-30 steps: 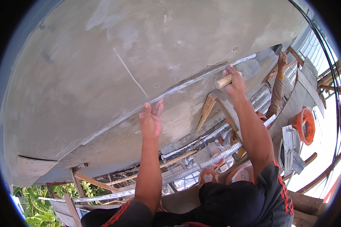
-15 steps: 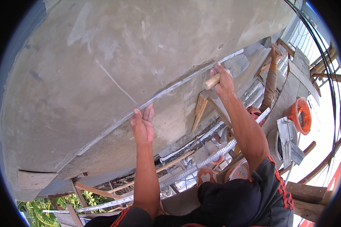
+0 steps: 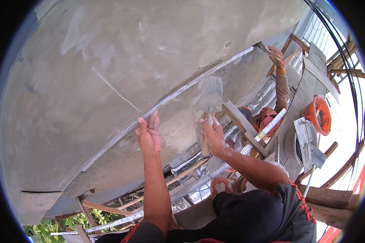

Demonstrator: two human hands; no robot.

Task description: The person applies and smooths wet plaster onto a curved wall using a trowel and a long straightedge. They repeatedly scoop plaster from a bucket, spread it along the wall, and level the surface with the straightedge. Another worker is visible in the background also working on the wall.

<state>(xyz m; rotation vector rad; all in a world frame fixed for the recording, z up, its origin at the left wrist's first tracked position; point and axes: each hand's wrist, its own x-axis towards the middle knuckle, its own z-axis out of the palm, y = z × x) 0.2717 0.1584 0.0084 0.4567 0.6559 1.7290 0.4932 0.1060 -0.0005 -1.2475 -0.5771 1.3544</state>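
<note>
A long, narrow pale strip (image 3: 182, 91) lies along the lower edge of the grey plastered wall (image 3: 109, 52). Under its middle, my left hand (image 3: 149, 133) is raised with thumb and fingertips against it, holding it at the edge. My right hand (image 3: 213, 135) is closed round the handle of a trowel (image 3: 211, 93). The trowel's flat blade points up, in front of the band of wall below the strip. At the strip's far right end a co-worker's hand (image 3: 275, 56) holds another trowel (image 3: 263, 47) close to the wall.
The co-worker (image 3: 267, 117) stands below on the right. An orange bucket (image 3: 311, 112) and a metal float-like tool (image 3: 304, 135) sit on the planks there. Wooden scaffold pieces (image 3: 239, 117) cross below the wall. Black cables (image 3: 344, 52) hang at right.
My right hand has come down and left, away from the strip, turning the trowel blade upward. My left hand stays under the strip. The co-worker's trowel and hand have shifted left in view.
</note>
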